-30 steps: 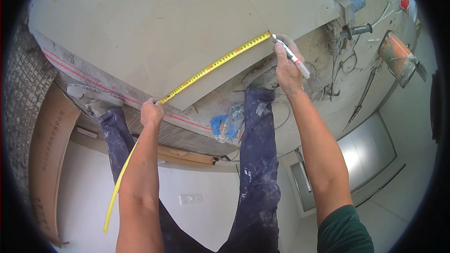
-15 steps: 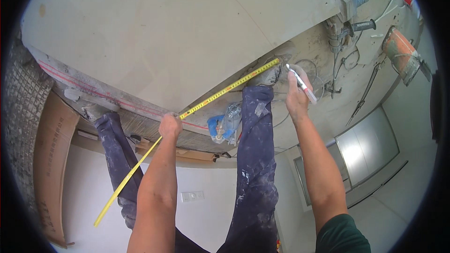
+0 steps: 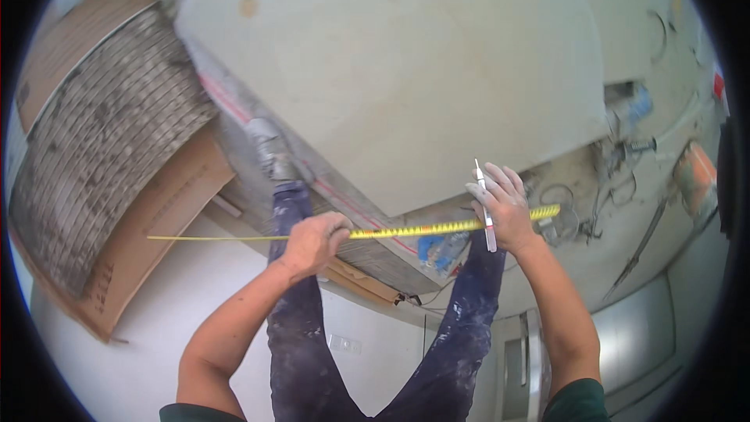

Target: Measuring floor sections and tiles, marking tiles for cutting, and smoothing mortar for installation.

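One tape measure (image 3: 414, 230) (slanted before) runs crosswise.

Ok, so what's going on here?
Someone is working bare-handed with a yellow measuring tape. The left hand holds it partway along, with a length sticking out past that hand. The right hand holds a white marker, and the tape's other end pokes out beyond it. A large pale slab lies ahead of both hands.

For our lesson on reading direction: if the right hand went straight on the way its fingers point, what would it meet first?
Probably the large pale slab, seen just beyond the right hand; the depth between them is unclear.
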`<state>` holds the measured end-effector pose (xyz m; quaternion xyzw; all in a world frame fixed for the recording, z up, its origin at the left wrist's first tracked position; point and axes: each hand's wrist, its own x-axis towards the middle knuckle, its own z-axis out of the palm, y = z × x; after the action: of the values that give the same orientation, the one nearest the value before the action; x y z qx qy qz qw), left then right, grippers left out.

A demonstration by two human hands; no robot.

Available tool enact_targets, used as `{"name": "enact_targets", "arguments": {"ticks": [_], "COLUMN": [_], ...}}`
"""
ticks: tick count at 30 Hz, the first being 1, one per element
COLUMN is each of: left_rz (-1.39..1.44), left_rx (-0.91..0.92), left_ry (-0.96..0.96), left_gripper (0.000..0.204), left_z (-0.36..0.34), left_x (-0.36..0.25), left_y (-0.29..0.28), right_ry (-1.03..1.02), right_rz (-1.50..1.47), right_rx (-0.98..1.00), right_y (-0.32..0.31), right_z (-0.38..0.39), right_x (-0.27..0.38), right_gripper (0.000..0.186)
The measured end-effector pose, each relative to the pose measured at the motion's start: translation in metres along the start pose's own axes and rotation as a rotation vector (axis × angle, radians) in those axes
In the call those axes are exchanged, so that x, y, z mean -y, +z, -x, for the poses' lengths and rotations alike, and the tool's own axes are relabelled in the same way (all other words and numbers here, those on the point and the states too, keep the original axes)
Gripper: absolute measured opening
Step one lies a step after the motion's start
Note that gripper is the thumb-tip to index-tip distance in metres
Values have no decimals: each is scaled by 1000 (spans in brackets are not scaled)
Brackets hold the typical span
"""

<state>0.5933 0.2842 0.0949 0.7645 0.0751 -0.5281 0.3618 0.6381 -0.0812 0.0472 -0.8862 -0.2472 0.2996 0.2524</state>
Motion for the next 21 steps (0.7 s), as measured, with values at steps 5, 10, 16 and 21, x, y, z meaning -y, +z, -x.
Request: {"name": "enact_targets", "arguments": {"ticks": [5,10,16,21], "left_rz": [-6,-205,-751,-753], "left_rx": [-430,-642,-650,-596], "left_ry": [-185,-283,-281,-265], "left_gripper": [11,17,18,18], "left_z": [41,9,-96,-152], "left_x": [67,156,224,232], "left_y": [-110,-195,-318,-361], "right_ry": [-183,-432,-420,-339], "right_rz": [-191,91,323,319], "right_rx": [122,38,-47,-28], "right_y": [-1,0,-8,4], "right_z": [-143,-299,-505,-571], "right_x": [42,77,115,134], "right_gripper": [30,28,19,17]}}
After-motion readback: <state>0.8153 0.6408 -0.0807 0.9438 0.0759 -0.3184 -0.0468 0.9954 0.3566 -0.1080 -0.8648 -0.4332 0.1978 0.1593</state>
